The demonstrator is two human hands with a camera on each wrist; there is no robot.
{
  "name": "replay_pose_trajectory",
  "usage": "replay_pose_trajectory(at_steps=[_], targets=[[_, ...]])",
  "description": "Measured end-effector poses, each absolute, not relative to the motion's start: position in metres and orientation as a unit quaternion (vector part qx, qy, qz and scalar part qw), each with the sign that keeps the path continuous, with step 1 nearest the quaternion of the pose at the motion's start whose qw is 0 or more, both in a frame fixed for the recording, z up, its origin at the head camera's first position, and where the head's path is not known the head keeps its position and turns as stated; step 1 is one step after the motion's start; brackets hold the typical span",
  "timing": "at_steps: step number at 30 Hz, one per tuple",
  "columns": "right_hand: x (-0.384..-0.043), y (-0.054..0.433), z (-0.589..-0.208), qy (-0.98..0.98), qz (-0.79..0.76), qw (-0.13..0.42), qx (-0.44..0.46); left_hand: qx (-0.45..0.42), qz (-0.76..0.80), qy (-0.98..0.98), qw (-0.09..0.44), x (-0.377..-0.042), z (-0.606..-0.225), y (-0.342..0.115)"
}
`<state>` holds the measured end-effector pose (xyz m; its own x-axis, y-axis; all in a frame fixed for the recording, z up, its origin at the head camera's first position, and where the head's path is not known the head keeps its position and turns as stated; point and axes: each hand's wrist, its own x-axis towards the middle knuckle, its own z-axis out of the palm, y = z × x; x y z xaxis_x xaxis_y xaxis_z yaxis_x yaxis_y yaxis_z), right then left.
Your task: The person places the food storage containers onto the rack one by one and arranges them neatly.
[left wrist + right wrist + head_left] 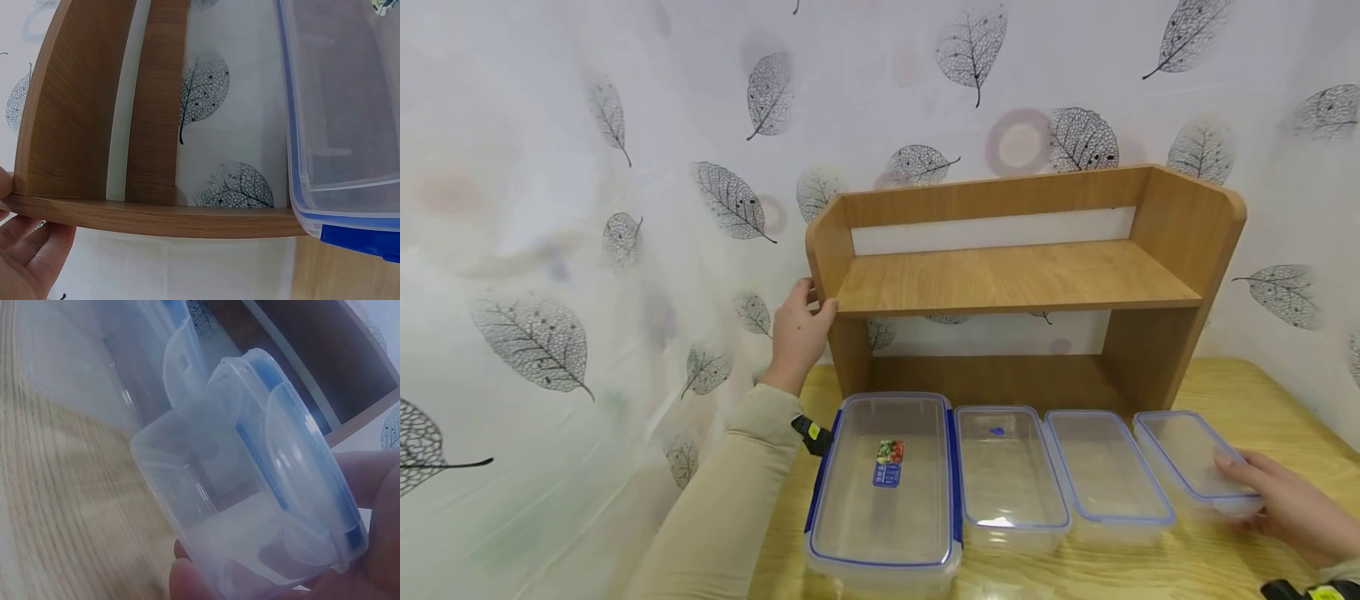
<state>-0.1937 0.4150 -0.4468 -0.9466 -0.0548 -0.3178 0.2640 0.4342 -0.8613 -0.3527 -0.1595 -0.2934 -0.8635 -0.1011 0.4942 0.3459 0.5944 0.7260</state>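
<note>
While the left hand [800, 333] grips a wooden shelf [1015, 279], the right hand [1292, 504] holds a clear lidded box [1187, 454] beside three others [1108, 467].

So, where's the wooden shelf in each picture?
Head: the shelf stands centre to right.
Left wrist: it fills the left and middle, cut off at the top.
Right wrist: top right corner, partly out of frame.
Shared landmark: leaf prints, visible in all three.

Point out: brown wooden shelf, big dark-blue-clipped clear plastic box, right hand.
Brown wooden shelf [1018, 277]: head view, upper board.
Big dark-blue-clipped clear plastic box [883, 510]: head view, lid.
Right hand [1294, 503]: head view, back of the hand.
</note>
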Motion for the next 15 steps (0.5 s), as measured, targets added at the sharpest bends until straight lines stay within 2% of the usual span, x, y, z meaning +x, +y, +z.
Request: replay_pose_trajectory(at_steps=[9, 15], targets=[[-0.1958, 0.4166, -0.4378, 0.815, -0.565, 0.125, 0.039, -0.066, -0.438, -0.859, 0.255, -0.3533, -0.2934, -0.1588], [-0.1913, 0.4192, -0.4391, 0.755, -0.647, 0.106, -0.025, -0.064, -0.441, -0.859, 0.251, -0.3532, -0.2934, -0.1591]])
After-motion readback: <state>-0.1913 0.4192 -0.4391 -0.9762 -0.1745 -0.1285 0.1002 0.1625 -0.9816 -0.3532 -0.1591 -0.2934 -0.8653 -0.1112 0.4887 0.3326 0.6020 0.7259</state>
